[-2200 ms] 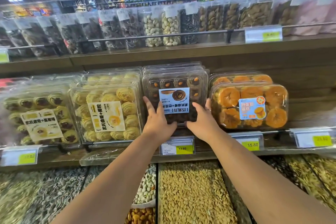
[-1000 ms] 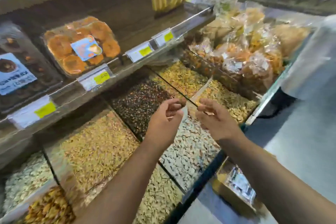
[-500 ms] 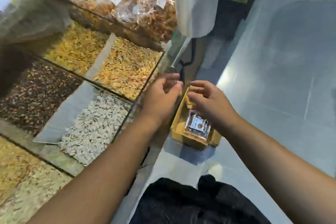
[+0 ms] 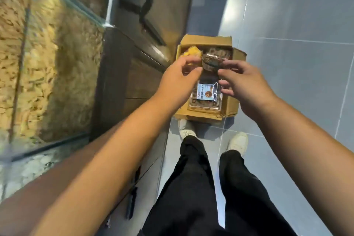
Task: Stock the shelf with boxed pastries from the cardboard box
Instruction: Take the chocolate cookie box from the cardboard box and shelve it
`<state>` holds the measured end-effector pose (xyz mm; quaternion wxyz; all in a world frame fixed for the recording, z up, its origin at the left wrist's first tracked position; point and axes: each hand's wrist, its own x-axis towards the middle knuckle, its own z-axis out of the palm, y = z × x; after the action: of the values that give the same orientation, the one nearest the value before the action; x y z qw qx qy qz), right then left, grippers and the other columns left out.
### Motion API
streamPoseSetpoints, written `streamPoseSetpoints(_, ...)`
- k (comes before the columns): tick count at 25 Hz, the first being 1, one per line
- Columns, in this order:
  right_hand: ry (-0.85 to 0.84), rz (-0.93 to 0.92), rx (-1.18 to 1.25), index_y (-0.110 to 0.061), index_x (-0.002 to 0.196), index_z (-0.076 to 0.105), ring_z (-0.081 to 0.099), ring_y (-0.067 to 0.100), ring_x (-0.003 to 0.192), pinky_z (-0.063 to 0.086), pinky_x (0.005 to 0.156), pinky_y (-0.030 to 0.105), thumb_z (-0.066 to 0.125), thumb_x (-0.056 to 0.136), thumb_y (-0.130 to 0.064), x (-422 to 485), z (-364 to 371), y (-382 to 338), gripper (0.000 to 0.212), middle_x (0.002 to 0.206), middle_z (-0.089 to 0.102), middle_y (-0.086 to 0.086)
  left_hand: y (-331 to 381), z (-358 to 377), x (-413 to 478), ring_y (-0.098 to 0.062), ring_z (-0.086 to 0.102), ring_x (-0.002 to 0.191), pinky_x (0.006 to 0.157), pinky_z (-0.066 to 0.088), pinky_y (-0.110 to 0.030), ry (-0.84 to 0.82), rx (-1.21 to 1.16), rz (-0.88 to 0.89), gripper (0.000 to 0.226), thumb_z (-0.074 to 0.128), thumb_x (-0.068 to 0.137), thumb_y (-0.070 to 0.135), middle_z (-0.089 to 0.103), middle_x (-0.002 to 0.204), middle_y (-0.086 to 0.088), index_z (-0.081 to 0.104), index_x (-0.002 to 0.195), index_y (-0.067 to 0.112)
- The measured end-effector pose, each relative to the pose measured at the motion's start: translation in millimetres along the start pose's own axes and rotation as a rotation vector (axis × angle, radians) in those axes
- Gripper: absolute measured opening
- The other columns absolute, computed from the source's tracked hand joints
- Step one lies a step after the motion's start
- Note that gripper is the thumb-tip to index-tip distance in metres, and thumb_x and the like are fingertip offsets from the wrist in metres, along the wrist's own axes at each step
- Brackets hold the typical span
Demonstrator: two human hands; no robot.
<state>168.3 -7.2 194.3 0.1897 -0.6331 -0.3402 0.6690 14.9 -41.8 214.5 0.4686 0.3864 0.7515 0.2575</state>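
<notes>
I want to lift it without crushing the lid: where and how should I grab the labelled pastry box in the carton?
Probably by its left and right edges, fingers of one hand on each, coming straight down from above. The pastry box lies flat, label up, in the open-topped carton, whose walls block a sideways approach. The left hand and right hand hover above it.

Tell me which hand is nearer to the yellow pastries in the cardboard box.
Left. The left hand is beside the yellow pastries; the right hand hovers over the other side of the cardboard box.
</notes>
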Motion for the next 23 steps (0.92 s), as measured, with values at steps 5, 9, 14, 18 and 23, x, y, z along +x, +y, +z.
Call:
streamPoseSetpoints(5, 0.095, 0.114, -0.029, -0.019, 0.117, 0.058, 0.061, 0.009, 0.073, 0.051, 0.065, 0.022, 0.063, 0.091, -0.015, 118, 15, 116, 0.027, 0.095, 0.061, -0.004, -127, 53, 100, -0.014, 0.066, 0.101, 0.087, 0.054, -0.032, -0.042, 0.015, -0.108, 0.019, 0.064, 0.088, 0.024, 0.069, 0.108, 0.003, 0.061, 0.103, 0.036)
streamPoseSetpoints(9, 0.099, 0.209, -0.096, -0.013, 0.119, 0.055, 0.056, 0.010, 0.064, 0.045, 0.054, 0.020, 0.063, 0.090, -0.011, 209, 33, 214, 0.030, 0.095, 0.060, 0.002, -237, 97, 159, -0.014, 0.064, 0.100, 0.088, 0.051, -0.029, 0.080, -0.071, -0.329, 0.014, 0.059, 0.090, 0.020, 0.068, 0.114, 0.001, 0.060, 0.101, 0.028)
streamPoseSetpoints(14, 0.107, 0.339, -0.170, -0.014, 0.133, 0.046, 0.062, 0.019, 0.075, 0.049, 0.063, 0.031, 0.065, 0.090, -0.019, 292, 43, 298, 0.047, 0.107, 0.063, 0.007, -315, 155, 206, -0.006, 0.054, 0.064, 0.039, 0.040, -0.011, 0.034, -0.140, -0.506, 0.027, 0.056, 0.095, 0.013, 0.060, 0.104, -0.005, 0.057, 0.122, 0.009)
streamPoseSetpoints(18, 0.149, 0.360, -0.302, -0.016, 0.144, 0.034, 0.062, 0.027, 0.110, 0.051, 0.096, 0.039, 0.071, 0.081, -0.027, 345, 46, 342, 0.073, 0.129, 0.055, 0.009, -357, 173, 245, -0.001, 0.056, 0.046, 0.040, 0.040, -0.013, -0.050, -0.082, -0.563, 0.009, 0.056, 0.096, 0.010, 0.056, 0.079, 0.003, 0.051, 0.102, 0.015)
streamPoseSetpoints(23, 0.163, 0.408, -0.444, -0.018, 0.154, 0.006, 0.054, 0.033, 0.121, 0.046, 0.103, 0.043, 0.071, 0.077, -0.033, 378, 52, 374, 0.103, 0.144, 0.044, 0.014, -393, 186, 281, -0.018, 0.064, 0.097, 0.079, 0.056, -0.028, -0.192, 0.039, -0.622, 0.075, 0.071, 0.087, 0.020, 0.060, 0.118, -0.001, 0.025, 0.144, 0.006)
